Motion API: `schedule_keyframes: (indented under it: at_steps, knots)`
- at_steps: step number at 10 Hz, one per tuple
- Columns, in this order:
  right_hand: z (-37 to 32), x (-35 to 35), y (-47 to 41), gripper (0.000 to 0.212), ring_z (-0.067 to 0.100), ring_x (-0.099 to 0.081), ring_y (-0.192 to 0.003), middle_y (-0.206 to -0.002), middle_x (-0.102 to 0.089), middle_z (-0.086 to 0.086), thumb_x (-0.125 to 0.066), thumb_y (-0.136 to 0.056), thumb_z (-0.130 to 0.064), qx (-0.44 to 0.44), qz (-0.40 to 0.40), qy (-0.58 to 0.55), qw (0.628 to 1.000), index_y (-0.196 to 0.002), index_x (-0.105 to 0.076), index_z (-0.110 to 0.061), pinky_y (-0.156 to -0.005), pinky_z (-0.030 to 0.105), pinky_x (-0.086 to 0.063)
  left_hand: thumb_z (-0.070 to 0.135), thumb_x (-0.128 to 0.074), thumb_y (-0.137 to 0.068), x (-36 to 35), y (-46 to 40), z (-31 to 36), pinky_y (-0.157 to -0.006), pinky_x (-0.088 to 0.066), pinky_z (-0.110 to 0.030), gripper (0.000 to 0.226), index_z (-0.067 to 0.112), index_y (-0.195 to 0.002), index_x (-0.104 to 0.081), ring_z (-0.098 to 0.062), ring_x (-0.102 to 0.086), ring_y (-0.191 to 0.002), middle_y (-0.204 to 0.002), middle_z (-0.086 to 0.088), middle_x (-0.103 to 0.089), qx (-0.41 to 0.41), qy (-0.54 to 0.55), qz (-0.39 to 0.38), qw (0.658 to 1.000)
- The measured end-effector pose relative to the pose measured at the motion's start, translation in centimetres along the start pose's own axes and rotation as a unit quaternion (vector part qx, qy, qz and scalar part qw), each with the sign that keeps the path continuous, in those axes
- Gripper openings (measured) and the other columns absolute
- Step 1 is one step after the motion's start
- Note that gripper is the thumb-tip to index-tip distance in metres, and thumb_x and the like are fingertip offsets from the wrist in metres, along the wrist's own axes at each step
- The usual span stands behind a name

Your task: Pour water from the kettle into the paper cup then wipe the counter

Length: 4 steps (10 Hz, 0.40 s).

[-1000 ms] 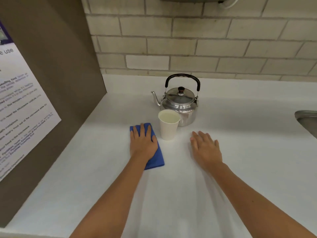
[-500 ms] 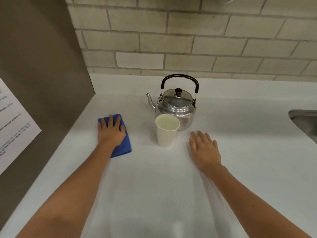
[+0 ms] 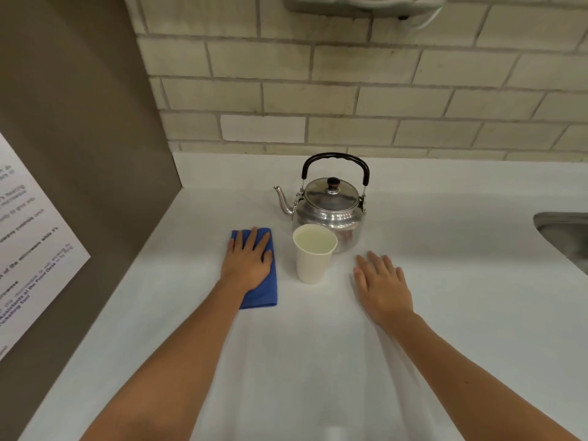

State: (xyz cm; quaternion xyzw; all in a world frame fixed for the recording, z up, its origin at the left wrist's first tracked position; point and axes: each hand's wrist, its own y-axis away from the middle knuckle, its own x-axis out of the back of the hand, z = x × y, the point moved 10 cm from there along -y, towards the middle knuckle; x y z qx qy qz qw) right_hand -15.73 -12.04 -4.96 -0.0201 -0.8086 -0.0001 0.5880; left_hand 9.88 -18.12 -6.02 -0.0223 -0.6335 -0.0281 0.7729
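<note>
A shiny metal kettle with a black handle stands upright on the white counter, spout pointing left. Just in front of it stands a white paper cup holding water. A folded blue cloth lies on the counter left of the cup, apart from it. My left hand presses flat on the cloth and covers most of it. On the bare counter right of the cup, my right hand rests flat with fingers spread and holds nothing.
A brown side panel with a printed notice walls off the left. A brick wall runs behind the kettle. The corner of a steel sink shows at the right edge.
My left hand slid the cloth leftward away from the cup, then back right beside it. The right hand, cup and kettle stayed put.
</note>
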Motion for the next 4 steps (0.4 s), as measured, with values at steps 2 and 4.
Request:
schedule_keyframes:
  at_steps: [2, 4]
  knots:
    - [0.2, 1.2, 0.5, 0.047, 0.025, -0.010, -0.143, -0.154, -0.020, 0.000, -0.019, -0.098, -0.038, -0.005, -0.002, 0.000, 1.000, -0.143, -0.021, -0.025, -0.117, 0.045, -0.010, 0.028, -0.026, -0.098, 2.4, 1.8, 0.9, -0.117, -0.011, -0.044, 0.050, 0.013, -0.145, -0.021, -0.028, -0.018, -0.142, -0.155, -0.007, -0.022, -0.024, 0.027, 0.064, 0.997]
    - [-0.6, 5.7, 0.1, 0.050, 0.027, -0.013, -0.142, -0.154, -0.020, 0.003, -0.022, -0.097, -0.039, -0.005, 0.083, 0.000, 0.997, -0.145, -0.018, -0.022, -0.114, 0.046, -0.015, 0.027, -0.024, -0.097, 6.8, 4.0, 1.8, -0.115, -0.017, -0.048, 0.051, 0.010, -0.145, -0.018, -0.028, -0.017, -0.143, -0.155, -0.008, -0.023, 0.038, 0.024, 0.144, 0.988]
